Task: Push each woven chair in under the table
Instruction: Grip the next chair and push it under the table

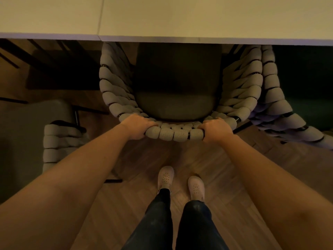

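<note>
The desk [180,17] spans the far side, and its near edge is the line to aim for: the push should run straight away across the wood floor [225,168], sliding the legs rather than tipping them. The chair [176,134] stands in the middle with the far part of its dark seat [176,83] under the desk edge and its back on the near side, so I judge it partly in. Even pressure on both sides should keep it from slewing into the right chair [281,109], whose arm lies just beside it; whether they touch I cannot tell. The left chair [59,138] sits well apart, further out. The chair is wrapped in thick grey woven rolls over a dark frame, with arms sweeping far. The left hand [138,126] and right hand [216,129] each grip the back's top rail, fingers curled over the rolls
</note>
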### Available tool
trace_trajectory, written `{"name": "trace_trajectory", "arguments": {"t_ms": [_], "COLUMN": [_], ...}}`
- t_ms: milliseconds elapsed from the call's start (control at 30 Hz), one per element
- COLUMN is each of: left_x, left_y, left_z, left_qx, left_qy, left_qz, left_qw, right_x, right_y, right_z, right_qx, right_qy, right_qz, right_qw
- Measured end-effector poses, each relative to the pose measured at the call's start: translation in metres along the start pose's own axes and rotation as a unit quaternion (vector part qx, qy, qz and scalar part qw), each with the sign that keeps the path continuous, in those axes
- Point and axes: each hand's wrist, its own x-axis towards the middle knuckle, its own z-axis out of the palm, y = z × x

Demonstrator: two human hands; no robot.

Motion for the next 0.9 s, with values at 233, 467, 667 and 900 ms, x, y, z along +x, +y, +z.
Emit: {"name": "trace_trajectory", "arguments": {"t_ms": [233,467,667,900], "left_x": [-0.016,-0.099,-0.213,-0.367], "left_y": [0.033,0.112,0.123,0.087], "left_z": [-0.004,0.036,0.102,0.182], "left_qx": [-0.015,-0.169,-0.235,-0.259], "left_qy": [0.016,0.187,0.187,0.220], "left_qz": [-0.133,-0.253,-0.414,-0.466], "left_qw": [0.991,0.934,0.860,0.817], "right_x": [-0.001,-0.011,-0.028,-0.044], "right_y": [-0.001,-0.030,-0.149,-0.320], "right_z": [-0.005,-0.013,-0.012,0.008], "right_qx": [-0.026,0.037,0.032,-0.018], "right_qy": [-0.030,-0.053,0.019,-0.010], "right_qz": [-0.001,-0.034,-0.132,-0.249], "right_qw": [0.999,0.997,0.991,0.968]}}
